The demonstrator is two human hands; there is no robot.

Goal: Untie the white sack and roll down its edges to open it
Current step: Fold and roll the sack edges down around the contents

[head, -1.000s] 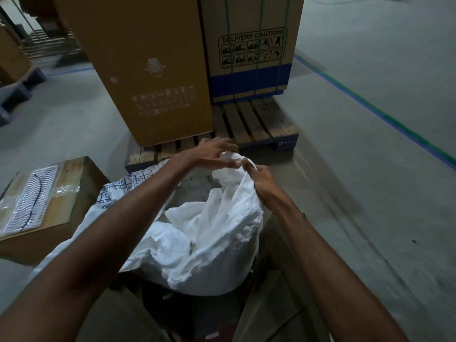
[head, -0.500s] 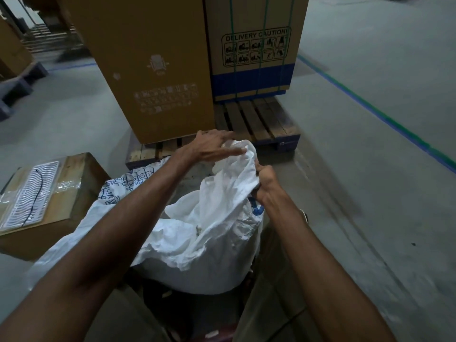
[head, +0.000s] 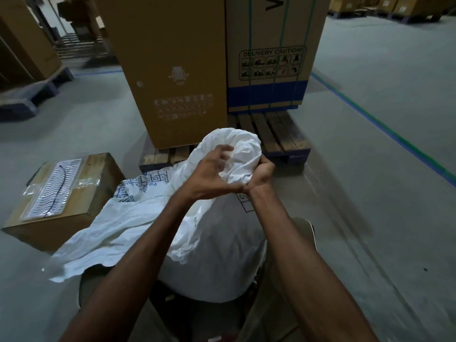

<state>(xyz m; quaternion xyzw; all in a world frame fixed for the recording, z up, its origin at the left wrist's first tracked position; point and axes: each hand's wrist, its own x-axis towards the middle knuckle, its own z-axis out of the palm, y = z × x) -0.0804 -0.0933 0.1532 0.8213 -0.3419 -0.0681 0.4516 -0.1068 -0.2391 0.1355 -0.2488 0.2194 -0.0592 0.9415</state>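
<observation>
The left hand point(head: 209, 172) has its fingers curled loosely against the bunched top of the white sack point(head: 214, 255). The right hand point(head: 262, 174) grips that top from the other side. Just beyond the fingers stand tall cartons point(head: 177, 70) on a pallet point(head: 278, 134); a small box point(head: 61, 193) lies left; bare floor point(head: 382, 193) opens right.

We see a grey concrete floor point(head: 370, 181) with a blue-and-green line point(head: 394, 137) across it at right. On it rest a wooden pallet point(head: 276, 134) bearing tall cardboard boxes point(head: 177, 70), a low carton point(head: 64, 193) at left, and the white sack point(head: 212, 255).
</observation>
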